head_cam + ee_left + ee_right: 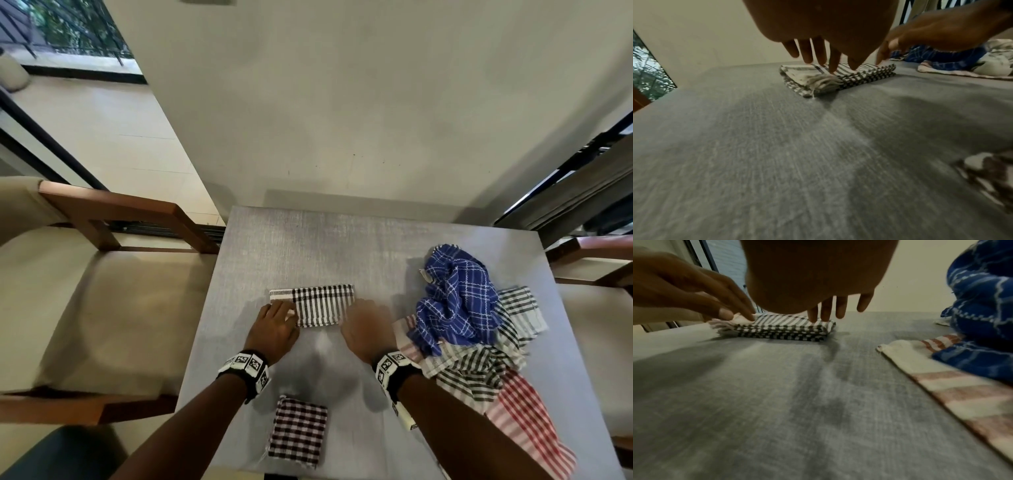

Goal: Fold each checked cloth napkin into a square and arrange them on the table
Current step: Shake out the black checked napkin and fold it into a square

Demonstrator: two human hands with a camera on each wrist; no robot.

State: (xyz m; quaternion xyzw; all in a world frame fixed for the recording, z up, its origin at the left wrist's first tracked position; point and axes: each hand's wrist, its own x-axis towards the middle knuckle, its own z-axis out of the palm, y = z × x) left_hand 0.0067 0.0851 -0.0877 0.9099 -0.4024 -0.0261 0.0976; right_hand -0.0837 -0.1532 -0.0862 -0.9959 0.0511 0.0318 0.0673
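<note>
Grey table (260, 246) beside a pale wall: my left hand (274, 329) and right hand (368, 327) press straight, spread fingers on the black-checked napkin (322, 305), folded mid-table. Head view alone shows the finished maroon-checked square (298, 433) nearest me; unfolded napkins (479, 342) heap at right, blue (455, 298) on top.
</note>
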